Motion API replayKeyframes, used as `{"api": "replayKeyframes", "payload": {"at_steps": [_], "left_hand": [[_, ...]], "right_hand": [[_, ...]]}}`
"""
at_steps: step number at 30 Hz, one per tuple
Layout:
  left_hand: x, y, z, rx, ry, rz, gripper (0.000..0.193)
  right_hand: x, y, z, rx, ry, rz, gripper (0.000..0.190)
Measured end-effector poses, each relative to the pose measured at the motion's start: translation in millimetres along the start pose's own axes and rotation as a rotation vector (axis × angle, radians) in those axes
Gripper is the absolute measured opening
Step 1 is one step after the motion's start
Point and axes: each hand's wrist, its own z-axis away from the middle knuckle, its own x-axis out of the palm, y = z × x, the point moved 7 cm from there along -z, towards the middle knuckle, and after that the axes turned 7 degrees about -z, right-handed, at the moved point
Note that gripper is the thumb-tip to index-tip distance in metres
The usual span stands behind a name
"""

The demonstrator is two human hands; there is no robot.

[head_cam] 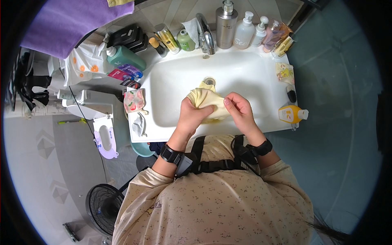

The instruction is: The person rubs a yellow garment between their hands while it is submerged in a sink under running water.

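Observation:
Over the front part of a white washbasin (177, 76), both hands grip a pale yellow piece of fabric (211, 99). My left hand (192, 114) has its thumb on top of the bunched cloth, with the fingers hidden beneath it. My right hand (240, 110) pinches the cloth's right edge between thumb and fingers. One end of the fabric reaches towards the metal drain (209, 81). Behind the drain rises a chrome faucet (205, 35) with a pale cloth (191, 29) beside it.
Pump bottles (226, 26) and other toiletries line the back rim. On the right rim lie a yellow bottle (289, 114), a brush (291, 94) and a patterned cloth (284, 73). A strawberry-print cloth (134, 100) rests on the left rim. A black fan (105, 206) stands behind at left.

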Motion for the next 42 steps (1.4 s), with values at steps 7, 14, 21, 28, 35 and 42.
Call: {"api": "replayKeyframes", "payload": {"at_steps": [7,14,21,28,35,42], "left_hand": [[-9,2,-4,0.084,0.092,-0.216,0.030],[-16,0,-5,0.091,0.148,-0.292,0.029],[-21,-2,-1,0.021,0.162,-0.166,0.027],[-17,-6,1,-0.011,0.070,-0.005,0.031],[-12,-11,2,-0.094,0.003,0.135,0.036],[-7,-7,4,-0.100,-0.040,0.219,0.039]], "right_hand": [[2,2,2,-0.022,-0.010,0.029,0.017],[3,-1,3,-0.032,-0.010,0.022,0.017],[-2,-5,5,-0.052,0.055,0.018,0.017],[-3,-6,4,-0.066,0.076,-0.035,0.018],[-7,-4,4,-0.067,0.103,0.002,0.021],[-7,-4,4,-0.067,0.107,-0.004,0.022]]}}
